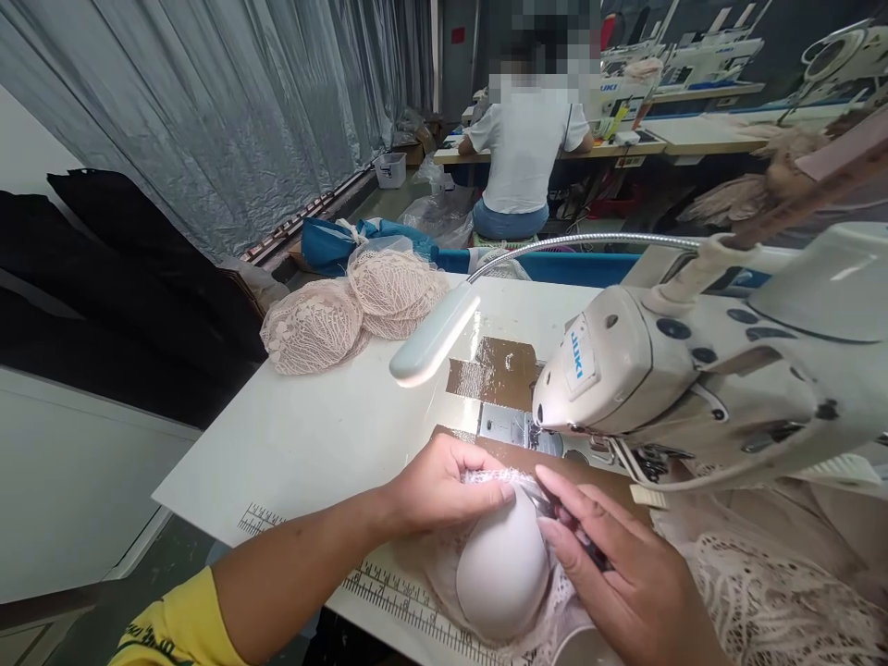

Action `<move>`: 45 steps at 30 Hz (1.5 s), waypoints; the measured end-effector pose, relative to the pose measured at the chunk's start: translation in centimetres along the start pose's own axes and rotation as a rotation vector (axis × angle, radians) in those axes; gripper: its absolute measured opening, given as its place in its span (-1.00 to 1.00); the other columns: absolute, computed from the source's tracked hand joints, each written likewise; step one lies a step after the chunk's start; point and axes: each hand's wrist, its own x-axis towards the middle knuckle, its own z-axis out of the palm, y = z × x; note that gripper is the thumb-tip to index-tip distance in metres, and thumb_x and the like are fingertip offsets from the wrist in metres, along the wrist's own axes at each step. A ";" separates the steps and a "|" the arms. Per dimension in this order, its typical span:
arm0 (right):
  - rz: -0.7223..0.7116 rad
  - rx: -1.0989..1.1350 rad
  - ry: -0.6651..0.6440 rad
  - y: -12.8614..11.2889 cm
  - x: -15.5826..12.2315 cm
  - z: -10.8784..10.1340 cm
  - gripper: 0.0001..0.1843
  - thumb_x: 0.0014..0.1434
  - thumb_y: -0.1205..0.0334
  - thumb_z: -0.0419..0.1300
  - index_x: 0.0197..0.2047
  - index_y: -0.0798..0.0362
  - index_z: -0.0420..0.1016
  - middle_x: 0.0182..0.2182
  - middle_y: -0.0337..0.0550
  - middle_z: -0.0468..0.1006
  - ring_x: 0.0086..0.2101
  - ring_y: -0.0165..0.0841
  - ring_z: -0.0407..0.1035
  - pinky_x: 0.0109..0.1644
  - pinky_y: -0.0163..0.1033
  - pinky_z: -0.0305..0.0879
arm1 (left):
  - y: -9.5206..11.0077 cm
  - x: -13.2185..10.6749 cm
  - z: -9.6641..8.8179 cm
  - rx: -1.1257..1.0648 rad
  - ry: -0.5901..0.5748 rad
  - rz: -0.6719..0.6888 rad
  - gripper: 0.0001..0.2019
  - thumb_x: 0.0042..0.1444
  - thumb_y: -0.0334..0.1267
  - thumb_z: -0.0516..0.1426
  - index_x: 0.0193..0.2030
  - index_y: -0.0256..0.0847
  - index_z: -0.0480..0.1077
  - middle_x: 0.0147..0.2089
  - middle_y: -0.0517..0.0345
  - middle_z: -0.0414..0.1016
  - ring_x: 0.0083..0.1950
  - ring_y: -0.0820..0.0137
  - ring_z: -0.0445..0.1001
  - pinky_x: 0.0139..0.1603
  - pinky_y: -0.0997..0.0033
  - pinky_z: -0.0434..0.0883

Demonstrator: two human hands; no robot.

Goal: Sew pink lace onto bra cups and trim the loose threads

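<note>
A pale bra cup with lace trim (500,564) lies at the table's front edge, in front of the sewing machine (610,361). My left hand (444,490) pinches the lace edge at its top, thumb on the cup and fingers behind. In my right hand (617,564) are small thread snips (548,504), their metal blades pointing at the edge beside my left thumb. Part of the snips is hidden by my fingers. A second smooth cup (586,647) shows partly below my right hand.
Stacked lace cups (315,324) lie at the table's far left. A lamp (434,338) on a bendable arm hangs over the white table (298,435). More lace fabric (777,592) is heaped at right. Beyond, a person in a white shirt (527,139) sits at another table.
</note>
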 end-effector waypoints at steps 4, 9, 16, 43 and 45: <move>-0.049 -0.019 -0.008 -0.3 0.2 0.2 -0.62 0.24 0.23 0.10 0.14 -0.01 0.36 -0.30 -0.17 0.57 -0.32 -0.35 0.51 -0.18 -0.30 0.44 | 0.1 -0.1 0.1 -0.016 -0.017 0.011 -0.66 0.10 -0.08 0.22 -0.21 -0.40 0.56 -0.27 -0.06 0.57 -0.29 0.37 0.48 -0.30 0.46 0.41; -0.080 -0.046 0.013 -0.3 0.2 0.3 -0.58 0.24 0.27 0.12 0.17 0.01 0.31 -0.29 -0.18 0.56 -0.31 -0.36 0.50 -0.17 -0.30 0.40 | 0.2 -0.2 0.2 0.000 -0.032 0.016 -0.64 0.12 -0.08 0.20 -0.16 -0.39 0.56 -0.22 -0.10 0.58 -0.26 0.33 0.50 -0.27 0.44 0.43; -0.100 -0.098 0.001 -0.3 0.2 0.4 -0.59 0.25 0.29 0.11 0.16 0.07 0.29 -0.32 -0.17 0.54 -0.36 -0.36 0.47 -0.17 -0.25 0.37 | 0.0 -0.3 0.2 -0.001 -0.038 0.025 -0.66 0.14 -0.11 0.19 -0.17 -0.40 0.56 -0.22 -0.11 0.58 -0.26 0.32 0.50 -0.26 0.43 0.43; 0.199 0.079 -0.084 -0.4 0.1 -0.4 -0.67 0.23 0.11 0.08 0.03 -0.09 0.47 -0.19 -0.21 0.64 -0.25 -0.30 0.54 -0.19 -0.27 0.47 | -0.4 0.2 -0.1 0.066 0.016 -0.019 -0.67 0.04 -0.07 0.24 -0.33 -0.38 0.49 -0.45 0.14 0.39 -0.46 0.52 0.28 -0.48 0.58 0.23; 0.132 0.092 -0.094 0.0 -0.2 -0.2 -0.69 0.25 0.16 0.08 0.04 -0.08 0.45 -0.13 -0.21 0.61 -0.17 -0.31 0.52 -0.10 -0.28 0.44 | -0.4 0.2 -0.2 0.072 0.006 -0.014 -0.69 0.06 -0.09 0.23 -0.32 -0.38 0.49 -0.45 0.14 0.38 -0.45 0.53 0.27 -0.48 0.58 0.22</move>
